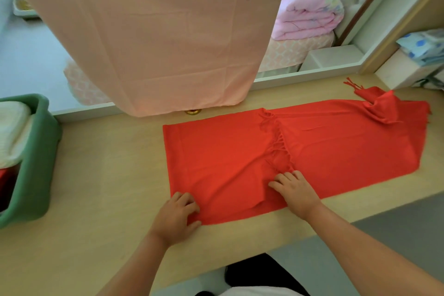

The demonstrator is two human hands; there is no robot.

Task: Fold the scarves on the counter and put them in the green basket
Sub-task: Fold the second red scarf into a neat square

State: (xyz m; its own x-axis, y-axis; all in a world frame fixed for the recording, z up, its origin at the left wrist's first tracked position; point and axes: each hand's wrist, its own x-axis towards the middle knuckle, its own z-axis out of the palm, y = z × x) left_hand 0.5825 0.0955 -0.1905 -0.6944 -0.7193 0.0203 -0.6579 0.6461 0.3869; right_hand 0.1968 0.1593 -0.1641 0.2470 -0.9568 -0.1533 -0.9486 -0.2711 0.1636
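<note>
Lengthwise along counter (108,175), red scarf (216,163), folded-over fringe (278,146) pointing right

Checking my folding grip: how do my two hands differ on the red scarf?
The left hand pinches the near left corner of the red scarf; the right hand lies on top, fingers spread, beside the fringe. The left hand's fingers curl; the right hand's are straighter. Both touch the scarf.

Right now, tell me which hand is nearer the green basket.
Left. The left hand pinches the near-left corner of the red scarf, on the side toward the green basket at far left; the right hand presses the scarf farther right, beside its fringe.
</note>
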